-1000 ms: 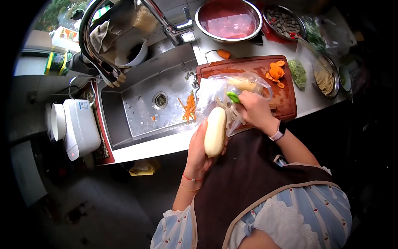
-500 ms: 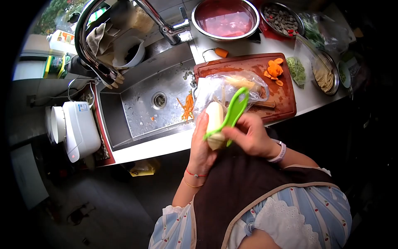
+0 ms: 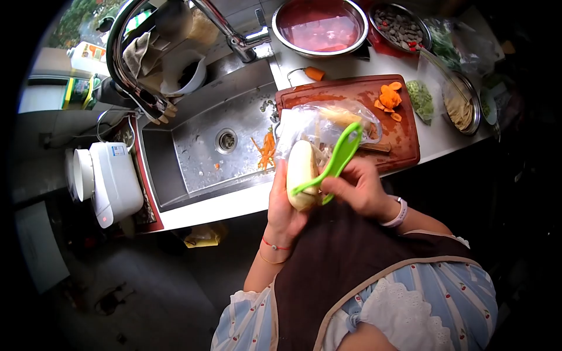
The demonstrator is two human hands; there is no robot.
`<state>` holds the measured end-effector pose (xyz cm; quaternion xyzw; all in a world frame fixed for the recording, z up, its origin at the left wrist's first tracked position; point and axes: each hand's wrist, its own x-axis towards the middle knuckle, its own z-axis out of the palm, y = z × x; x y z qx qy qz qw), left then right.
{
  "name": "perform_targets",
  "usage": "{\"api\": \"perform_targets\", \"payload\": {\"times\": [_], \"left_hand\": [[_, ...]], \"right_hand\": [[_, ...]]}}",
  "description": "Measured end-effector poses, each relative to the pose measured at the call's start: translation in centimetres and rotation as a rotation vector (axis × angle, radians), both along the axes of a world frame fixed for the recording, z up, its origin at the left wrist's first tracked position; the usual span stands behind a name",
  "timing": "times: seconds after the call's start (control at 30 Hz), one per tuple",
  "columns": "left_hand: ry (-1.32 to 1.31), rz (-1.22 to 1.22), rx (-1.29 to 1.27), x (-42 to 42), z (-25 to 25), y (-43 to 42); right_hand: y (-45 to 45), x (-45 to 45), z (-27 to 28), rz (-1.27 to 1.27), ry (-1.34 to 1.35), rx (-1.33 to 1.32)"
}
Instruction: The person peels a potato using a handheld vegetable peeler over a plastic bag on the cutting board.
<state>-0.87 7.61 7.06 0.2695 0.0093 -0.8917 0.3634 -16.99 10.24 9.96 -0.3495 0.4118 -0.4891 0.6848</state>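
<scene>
A pale, thick root vegetable (image 3: 301, 169) lies lengthwise in my left hand (image 3: 281, 207), whose fingers and palm wrap its left side and underside. My right hand (image 3: 364, 190) is closed on a bright green peeler (image 3: 339, 155). The peeler's head crosses the lower part of the vegetable, and its handle slants up to the right. Just beyond both hands, a clear plastic bag (image 3: 295, 126) with a tan piece (image 3: 339, 115) inside rests on the brown cutting board (image 3: 401, 134). Part of a knife's brown handle (image 3: 377, 148) shows beside the bag.
Orange carrot pieces (image 3: 387, 96) sit on the board. Left of it is a steel sink (image 3: 199, 169) holding orange peelings (image 3: 266, 149). Behind stand a bowl of reddish water (image 3: 319, 29) and a bowl of dark lumps (image 3: 401, 29). A white appliance (image 3: 117, 184) stands at left.
The vegetable has turned a little in my left hand, and more of its pale surface faces up. My right hand and the peeler have shifted slightly to the right.
</scene>
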Motion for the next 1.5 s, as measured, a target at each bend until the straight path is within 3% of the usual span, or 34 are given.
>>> {"api": "perform_targets", "payload": {"times": [0.17,0.27,0.37,0.53,0.6,0.7,0.87,0.93,1.0,1.07,1.2,1.27,1.3,1.33,1.43,1.5], "left_hand": [[-0.034,0.045,0.040,-0.4,0.4,0.2],[-0.029,0.006,0.034,0.1,0.0,0.4],[0.045,0.016,0.116,0.5,0.0,0.5],[-0.001,-0.099,0.092,0.7,1.7,1.2],[0.104,-0.105,0.073,0.6,2.0,1.3],[-0.053,-0.072,0.061,0.4,1.6,0.8],[-0.012,-0.043,0.033,0.6,0.8,0.4],[-0.033,-0.044,0.016,0.7,0.3,0.4],[-0.023,-0.026,-0.053,0.4,-0.4,0.4],[-0.104,0.018,-0.016,-0.5,0.2,0.3],[-0.237,0.072,0.041,-0.6,0.9,0.5],[-0.125,-0.006,0.029,0.4,0.4,0.9],[-0.012,-0.083,0.014,0.7,0.2,1.1],[-0.012,-0.082,0.013,0.8,0.4,1.4],[-0.172,-0.149,0.020,1.0,1.6,1.7],[-0.167,-0.157,0.000,1.1,2.1,1.9]], "right_hand": [[0.2,0.5,-0.7,0.064,0.025,-0.080],[0.2,0.4,-0.8,0.183,0.210,-0.162],[-0.9,0.2,-0.2,0.059,-0.001,0.008],[-4.4,-3.0,-6.6,-0.201,0.157,0.046],[-4.7,-3.6,-7.1,-0.293,0.226,0.045],[-4.3,-3.8,-6.9,0.059,1.256,-0.525],[-3.3,-2.6,-3.5,-0.302,1.136,-0.592],[-1.9,-1.9,-1.8,-0.268,0.485,-0.170],[-0.7,-0.1,0.0,-0.146,0.133,-0.137],[0.0,0.3,0.7,0.040,0.365,-0.312],[-0.3,0.8,0.1,0.141,0.334,-0.213],[-0.7,1.0,-0.2,0.020,0.083,-0.114],[-1.4,0.0,0.0,0.032,0.121,-0.025],[-2.2,-0.1,-0.9,-0.138,0.058,-0.062],[-4.3,-2.2,-4.9,-0.143,0.178,-0.156],[-5.0,-2.9,-7.1,-0.206,0.508,-0.144]]}}
